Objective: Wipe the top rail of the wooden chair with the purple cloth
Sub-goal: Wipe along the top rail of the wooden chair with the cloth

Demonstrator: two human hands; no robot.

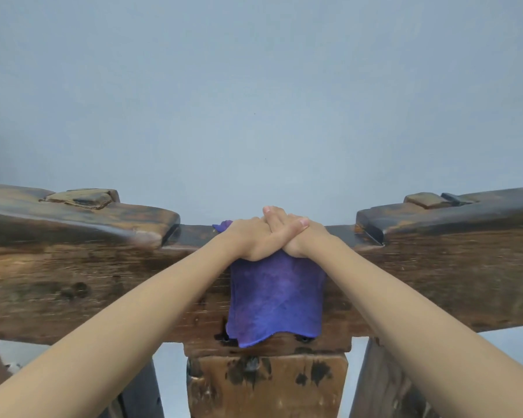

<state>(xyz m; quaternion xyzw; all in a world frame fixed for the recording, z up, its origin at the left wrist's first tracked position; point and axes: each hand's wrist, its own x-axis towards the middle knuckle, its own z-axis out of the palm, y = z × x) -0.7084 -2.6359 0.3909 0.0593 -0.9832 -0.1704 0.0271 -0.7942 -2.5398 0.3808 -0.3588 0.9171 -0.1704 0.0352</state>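
Both my hands are stacked on the purple cloth (275, 294), at the low middle stretch of the wooden chair's top rail (82, 267). My left hand (248, 239) lies flat on the cloth, palm down, fingers fairly straight. My right hand (296, 233) crosses over it, fingers laid across the left's knuckles; it presses too and pinches nothing that I can see. The cloth is draped over the rail: a small tip shows past my left hand on the wall side, and the larger flap hangs down the near face, just above the central back splat (266, 387). The rail's long axis runs left to right across my view, square to my forearms, and at each side it steps up to a raised, darker end section (82, 218). Bare rail lies to either side of my hands, about the same on each. I judge the wipe has to travel sideways along that axis, and neither arm is clearly nearer. The steps could snag the cloth. A plain blue-grey wall (254, 86) stands behind.
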